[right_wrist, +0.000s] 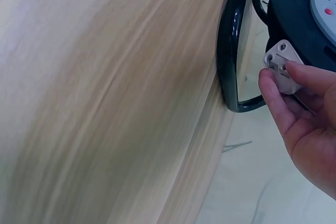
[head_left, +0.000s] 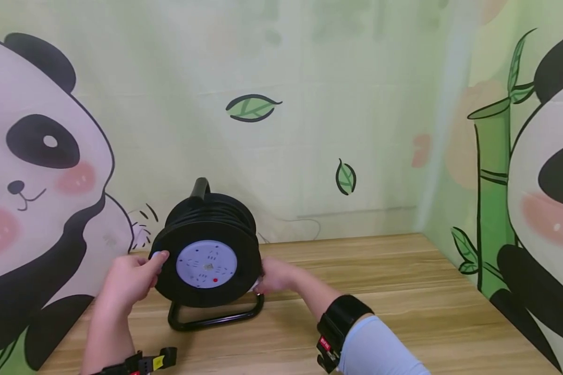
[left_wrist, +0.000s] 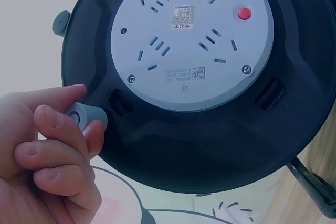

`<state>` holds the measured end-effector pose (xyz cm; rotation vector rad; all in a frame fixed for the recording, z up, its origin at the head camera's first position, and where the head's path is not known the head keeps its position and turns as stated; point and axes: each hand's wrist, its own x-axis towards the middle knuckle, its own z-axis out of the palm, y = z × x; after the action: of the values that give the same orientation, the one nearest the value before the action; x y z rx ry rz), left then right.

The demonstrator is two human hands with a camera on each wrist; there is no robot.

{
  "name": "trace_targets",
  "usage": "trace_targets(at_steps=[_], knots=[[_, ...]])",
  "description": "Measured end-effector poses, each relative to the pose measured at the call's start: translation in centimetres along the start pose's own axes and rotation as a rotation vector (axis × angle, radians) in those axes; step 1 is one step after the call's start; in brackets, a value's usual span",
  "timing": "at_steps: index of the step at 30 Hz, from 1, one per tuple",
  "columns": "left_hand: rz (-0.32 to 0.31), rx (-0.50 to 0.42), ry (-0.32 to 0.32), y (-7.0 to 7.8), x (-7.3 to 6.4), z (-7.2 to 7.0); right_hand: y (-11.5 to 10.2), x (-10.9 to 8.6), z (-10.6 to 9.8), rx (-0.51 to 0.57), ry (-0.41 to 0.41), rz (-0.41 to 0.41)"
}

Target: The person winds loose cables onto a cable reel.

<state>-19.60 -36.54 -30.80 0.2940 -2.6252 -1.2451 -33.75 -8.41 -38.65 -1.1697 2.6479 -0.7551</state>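
A black cable reel point(head_left: 206, 229) stands upright, its cord wound behind the front disc. A pale round socket panel point(left_wrist: 191, 43) with a red button point(left_wrist: 244, 13) sits at its centre. At the reel's left side, my left hand point(head_left: 130, 278) pinches a grey knob point(left_wrist: 94, 117) on the disc, thumb and index finger around it, the other fingers curled. On the opposite side, my right hand point(head_left: 278, 275) holds a white plug point(right_wrist: 280, 54) between thumb and fingers, low beside the disc. The plug's face shows in the right wrist view; fingers hide part of its body.
The reel's black tube stand point(head_left: 216, 322) rests on the wooden table point(head_left: 356, 276). A carrying handle point(head_left: 199, 188) rises at the top. Behind the table hangs a cloth backdrop point(head_left: 300, 130) printed with pandas and leaves. Another small grey round part point(left_wrist: 61, 23) juts from the reel's edge.
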Motion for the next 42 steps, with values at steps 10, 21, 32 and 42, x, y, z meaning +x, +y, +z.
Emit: trace_targets(at_steps=[10, 21, 32, 42], knots=[[0.004, 0.058, 0.014, 0.2, -0.1, 0.0, 0.0, -1.1, -1.2, 0.033, -0.019, -0.087], [0.038, 0.070, 0.086, 0.9, -0.3, 0.6, 0.7, -4.5, -6.2, 0.156, 0.080, -0.085], [0.140, 0.146, 0.218, 1.8, -0.3, 1.7, 3.9, -10.5, -9.0, 0.103, 0.240, -0.095], [0.198, 0.173, 0.321, 3.2, -0.4, 3.1, 7.6, -15.3, -9.0, 0.085, 0.222, -0.011]])
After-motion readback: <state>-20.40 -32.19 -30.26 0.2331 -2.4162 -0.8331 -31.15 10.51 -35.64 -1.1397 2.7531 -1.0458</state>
